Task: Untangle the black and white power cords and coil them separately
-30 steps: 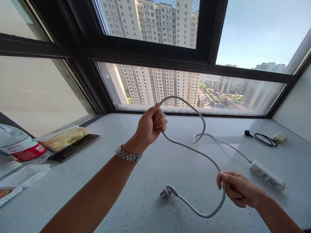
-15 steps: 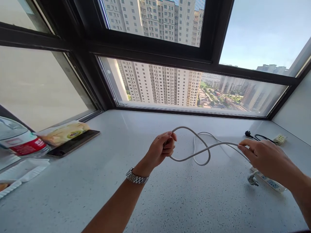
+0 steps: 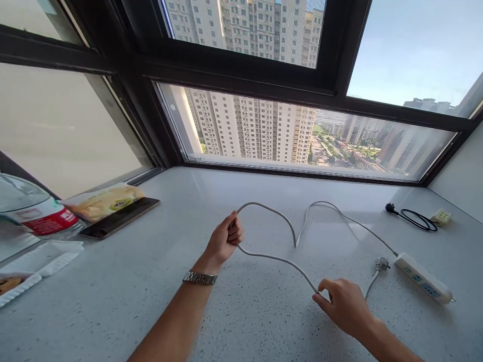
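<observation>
– Speckled white countertop (image 3: 245,322) below black-framed windows (image 3: 241,128). White round cord (image 3: 271,258): status?
– One bend gathered in left hand (image 3: 226,239), I'd judge; rest uncoiled, slack, trailing to slim white power strip (image 3: 423,278). Grey-white plug (image 3: 383,263) unconnected.
– Hands?
– Left: thumb-up fist clamped round cord. Right hand (image 3: 344,302): palm down, thumb and forefinger apparently pinching cord; other fingers hidden, unclear.

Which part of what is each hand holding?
Both hold the pale, round-section cable of the white rectangular power strip: left hand fisted around a mid-length stretch, right hand pinching it nearer the pale angled plug.
</observation>
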Demonstrator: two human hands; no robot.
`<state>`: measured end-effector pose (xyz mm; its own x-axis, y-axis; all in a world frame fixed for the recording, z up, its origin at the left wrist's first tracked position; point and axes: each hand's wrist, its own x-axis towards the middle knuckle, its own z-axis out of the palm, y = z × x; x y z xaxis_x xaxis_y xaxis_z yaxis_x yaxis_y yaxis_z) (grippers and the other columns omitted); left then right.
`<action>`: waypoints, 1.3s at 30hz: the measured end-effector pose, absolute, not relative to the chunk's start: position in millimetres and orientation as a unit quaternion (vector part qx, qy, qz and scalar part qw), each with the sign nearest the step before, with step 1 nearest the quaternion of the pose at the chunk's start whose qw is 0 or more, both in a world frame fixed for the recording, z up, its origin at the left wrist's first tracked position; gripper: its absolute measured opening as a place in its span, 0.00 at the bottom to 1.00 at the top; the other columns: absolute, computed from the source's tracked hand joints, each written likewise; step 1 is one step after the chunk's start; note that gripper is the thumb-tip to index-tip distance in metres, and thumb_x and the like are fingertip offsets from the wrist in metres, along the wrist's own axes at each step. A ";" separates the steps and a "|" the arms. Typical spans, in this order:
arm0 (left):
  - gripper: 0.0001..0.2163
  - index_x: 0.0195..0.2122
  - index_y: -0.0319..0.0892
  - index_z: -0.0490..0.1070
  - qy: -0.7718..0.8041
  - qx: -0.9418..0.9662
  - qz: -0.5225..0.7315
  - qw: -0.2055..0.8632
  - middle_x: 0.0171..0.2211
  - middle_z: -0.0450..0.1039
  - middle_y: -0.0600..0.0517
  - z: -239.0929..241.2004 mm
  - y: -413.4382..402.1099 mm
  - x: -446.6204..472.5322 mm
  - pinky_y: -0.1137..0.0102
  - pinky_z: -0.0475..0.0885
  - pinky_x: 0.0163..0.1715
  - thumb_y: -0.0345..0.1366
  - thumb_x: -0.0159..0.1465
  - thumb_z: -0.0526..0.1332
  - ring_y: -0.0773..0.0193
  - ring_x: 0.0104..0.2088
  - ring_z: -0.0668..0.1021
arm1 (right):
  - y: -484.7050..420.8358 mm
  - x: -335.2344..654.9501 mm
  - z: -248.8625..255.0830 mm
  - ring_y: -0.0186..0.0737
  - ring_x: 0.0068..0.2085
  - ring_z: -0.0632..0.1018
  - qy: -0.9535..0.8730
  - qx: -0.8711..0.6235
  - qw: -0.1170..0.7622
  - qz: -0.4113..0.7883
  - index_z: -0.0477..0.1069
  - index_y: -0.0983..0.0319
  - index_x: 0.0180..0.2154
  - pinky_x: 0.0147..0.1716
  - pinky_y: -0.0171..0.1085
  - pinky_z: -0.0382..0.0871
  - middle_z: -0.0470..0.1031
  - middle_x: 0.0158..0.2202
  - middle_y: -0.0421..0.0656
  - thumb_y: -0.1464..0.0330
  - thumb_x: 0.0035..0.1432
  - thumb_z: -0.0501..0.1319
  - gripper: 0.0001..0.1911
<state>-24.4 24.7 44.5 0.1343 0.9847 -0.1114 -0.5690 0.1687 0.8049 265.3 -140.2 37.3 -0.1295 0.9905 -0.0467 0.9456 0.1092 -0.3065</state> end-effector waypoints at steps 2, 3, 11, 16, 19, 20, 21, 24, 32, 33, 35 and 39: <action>0.19 0.20 0.39 0.64 0.362 0.325 0.544 0.684 0.14 0.43 0.64 41.8 25.4 -33.3 0.80 0.48 0.11 0.46 0.51 0.70 0.77 0.14 0.50 | -140.2 274.1 22.0 0.40 0.25 0.75 -0.728 -0.667 0.114 0.111 0.76 0.59 0.36 0.23 0.32 0.53 0.75 0.23 0.43 0.58 0.62 0.57 0.14; 0.19 0.21 0.39 0.65 0.374 0.336 0.536 0.679 0.14 0.42 0.64 40.7 25.4 -36.6 0.80 0.48 0.11 0.47 0.50 0.71 0.77 0.14 0.49 | -140.4 283.1 16.2 0.39 0.23 0.74 -0.711 -0.684 0.134 0.094 0.75 0.59 0.34 0.22 0.32 0.53 0.73 0.21 0.43 0.55 0.63 0.54 0.18; 0.23 0.23 0.38 0.69 0.418 0.405 0.507 0.635 0.14 0.40 0.65 37.1 21.8 -35.7 0.79 0.43 0.12 0.54 0.44 0.71 0.78 0.15 0.46 | -159.9 362.4 -12.5 0.45 0.23 0.75 -0.550 -0.809 0.189 0.086 0.72 0.58 0.37 0.17 0.32 0.55 0.72 0.20 0.43 0.49 0.60 0.48 0.23; 0.23 0.24 0.38 0.70 0.417 0.449 0.489 0.621 0.15 0.42 0.64 37.3 17.8 -30.4 0.78 0.44 0.13 0.56 0.47 0.69 0.77 0.15 0.47 | -156.6 359.1 -21.5 0.43 0.23 0.75 -0.553 -0.811 0.181 0.063 0.68 0.58 0.34 0.17 0.32 0.55 0.74 0.23 0.43 0.60 0.57 0.51 0.11; 0.22 0.25 0.38 0.71 0.416 0.470 0.486 0.608 0.15 0.42 0.63 38.9 13.9 -29.5 0.76 0.44 0.13 0.56 0.49 0.67 0.77 0.15 0.47 | -145.4 360.1 -21.3 0.40 0.18 0.72 -0.564 -0.789 0.233 0.069 0.66 0.59 0.32 0.14 0.32 0.54 0.72 0.20 0.41 0.63 0.55 0.51 0.09; 0.22 0.24 0.38 0.71 0.417 0.475 0.484 0.605 0.15 0.43 0.63 39.7 12.7 -29.2 0.76 0.45 0.13 0.56 0.49 0.67 0.76 0.15 0.47 | -141.5 361.2 -20.1 0.39 0.16 0.70 -0.569 -0.774 0.267 0.068 0.66 0.59 0.31 0.14 0.32 0.54 0.70 0.19 0.41 0.62 0.56 0.50 0.10; 0.22 0.24 0.38 0.71 0.418 0.478 0.482 0.604 0.15 0.43 0.63 40.4 11.7 -28.7 0.76 0.44 0.13 0.56 0.49 0.67 0.76 0.15 0.47 | -137.7 362.2 -18.4 0.38 0.15 0.69 -0.574 -0.757 0.305 0.062 0.66 0.59 0.31 0.14 0.32 0.55 0.69 0.18 0.40 0.60 0.56 0.51 0.11; 0.23 0.24 0.38 0.71 0.418 0.484 0.473 0.605 0.15 0.43 0.63 41.7 9.9 -27.0 0.76 0.44 0.14 0.56 0.48 0.68 0.77 0.15 0.47 | -125.8 360.9 -9.7 0.38 0.17 0.71 -0.573 -0.706 0.411 0.055 0.67 0.59 0.31 0.16 0.33 0.62 0.70 0.18 0.40 0.57 0.56 0.53 0.13; 0.24 0.22 0.38 0.71 0.396 0.531 0.454 0.596 0.14 0.43 0.63 40.4 8.0 -26.2 0.75 0.43 0.15 0.58 0.49 0.66 0.76 0.15 0.47 | -68.8 334.7 11.7 0.43 0.27 0.79 -0.539 -0.556 0.585 0.242 0.68 0.62 0.36 0.23 0.36 0.72 0.77 0.27 0.45 0.54 0.54 0.61 0.18; 0.24 0.21 0.38 0.71 0.393 0.542 0.452 0.590 0.14 0.43 0.63 40.6 7.4 -25.9 0.75 0.43 0.16 0.58 0.49 0.65 0.76 0.15 0.47 | -60.2 331.0 12.3 0.44 0.28 0.79 -0.548 -0.537 0.587 0.258 0.68 0.62 0.36 0.24 0.37 0.72 0.77 0.28 0.46 0.54 0.54 0.61 0.18; 0.24 0.19 0.39 0.71 0.389 0.568 0.450 0.569 0.13 0.44 0.62 41.4 6.0 -24.7 0.74 0.43 0.16 0.58 0.51 0.64 0.75 0.15 0.47 | -44.4 321.6 11.9 0.44 0.31 0.79 -0.576 -0.505 0.584 0.268 0.68 0.62 0.36 0.30 0.39 0.74 0.77 0.30 0.47 0.54 0.55 0.61 0.18; 0.24 0.13 0.40 0.67 0.386 0.614 0.447 0.524 0.12 0.44 0.60 42.3 3.1 -21.1 0.73 0.43 0.18 0.56 0.52 0.63 0.74 0.16 0.48 | -22.8 290.3 6.0 0.44 0.39 0.78 -0.662 -0.472 0.529 0.243 0.70 0.62 0.36 0.41 0.42 0.72 0.77 0.35 0.49 0.57 0.59 0.58 0.15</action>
